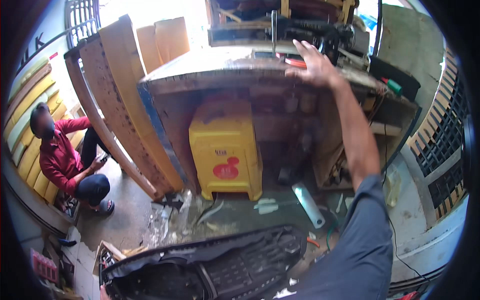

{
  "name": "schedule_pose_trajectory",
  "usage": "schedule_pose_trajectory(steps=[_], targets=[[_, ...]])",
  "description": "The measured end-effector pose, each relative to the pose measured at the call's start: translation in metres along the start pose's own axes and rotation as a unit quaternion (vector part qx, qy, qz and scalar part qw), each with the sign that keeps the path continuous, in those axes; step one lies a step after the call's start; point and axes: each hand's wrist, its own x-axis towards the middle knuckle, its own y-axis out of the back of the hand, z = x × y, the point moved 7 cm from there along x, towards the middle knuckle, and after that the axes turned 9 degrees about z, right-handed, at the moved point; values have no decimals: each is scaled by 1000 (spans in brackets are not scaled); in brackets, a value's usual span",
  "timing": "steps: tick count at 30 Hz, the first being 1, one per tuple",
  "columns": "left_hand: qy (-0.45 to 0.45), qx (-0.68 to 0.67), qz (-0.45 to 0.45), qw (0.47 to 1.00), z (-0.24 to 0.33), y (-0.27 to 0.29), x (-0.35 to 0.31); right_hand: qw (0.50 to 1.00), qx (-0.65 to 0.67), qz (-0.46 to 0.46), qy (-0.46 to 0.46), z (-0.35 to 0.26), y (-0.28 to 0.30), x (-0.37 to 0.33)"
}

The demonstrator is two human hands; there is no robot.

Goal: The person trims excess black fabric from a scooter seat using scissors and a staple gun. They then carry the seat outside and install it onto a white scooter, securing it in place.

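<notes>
My right hand (316,66) reaches over the workbench top with its fingers stretched out and apart. Just beside its fingers lies a red, curved object (296,63), partly hidden, whose kind I cannot make out. Low in the view is a black motorcycle seat (230,265), turned so that its hollow, ribbed underside faces up. A sliver of my left hand (104,293) shows at the seat's left end, closed on its edge; the rest is out of view. Behind the right hand stands a dark sewing machine (327,35), blurred in part.
Under the workbench (225,80) stands a yellow plastic stool (225,150). A pale tube (308,205) and scraps litter the floor. To the left, a person in a red shirt (65,155) squats behind tall foam-like slabs (135,110). A dark cable (392,235) runs down at right.
</notes>
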Motion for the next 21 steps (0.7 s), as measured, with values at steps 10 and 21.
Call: schedule_pose_trajectory(steps=[10, 21], targets=[[-224, -263, 63, 936, 254, -21, -233, 973, 137, 144, -117, -89, 62, -135], [-281, -515, -496, 640, 495, -190, -493, 580, 738, -95, -332, -196, 60, -294]])
